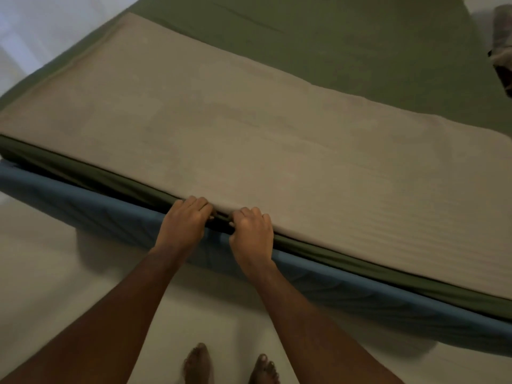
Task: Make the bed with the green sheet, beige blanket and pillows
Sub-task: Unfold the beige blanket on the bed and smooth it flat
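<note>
A person stands at the near long edge of a bed, where a smooth, rectangular beige blanket (pixel 249 139) lies flat across the near half of the mattress, its hem running along that edge. The left hand (pixel 184 220) and right hand (pixel 252 230), side by side, curl their fingers over the hem and clench the soft cloth. A matte green sheet (pixel 346 45) with faint creases covers the mattress, bare toward the far edge and folding darkly down the near side. Beneath it juts a blue fabric-covered bed base (pixel 97 206). Two bare feet (pixel 196 361) stand on the pale, smooth floor (pixel 41 273). A blurred grey patterned object (pixel 502 48) sits at the bed's far right edge.
</note>
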